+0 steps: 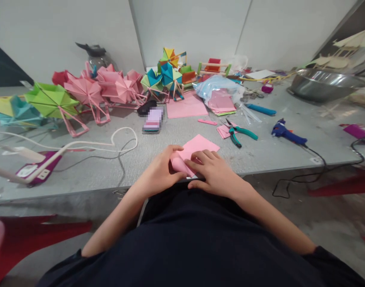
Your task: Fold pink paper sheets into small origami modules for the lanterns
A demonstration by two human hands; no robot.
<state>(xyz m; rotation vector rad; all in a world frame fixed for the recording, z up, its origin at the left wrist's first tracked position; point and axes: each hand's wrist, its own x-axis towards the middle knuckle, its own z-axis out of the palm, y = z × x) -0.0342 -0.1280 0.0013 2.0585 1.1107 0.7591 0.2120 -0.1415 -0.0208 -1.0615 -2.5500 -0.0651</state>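
Grey table (80, 167) edge, both hands together, left hand (160, 171) and right hand (214, 171) pinching pink paper (197, 146)

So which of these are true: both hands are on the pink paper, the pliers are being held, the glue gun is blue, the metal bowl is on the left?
1. Both the left hand and right hand are on the pink paper. True.
2. The pliers are being held. False: they lie on the table.
3. The glue gun is blue. True.
4. The metal bowl is on the left. False: far right.
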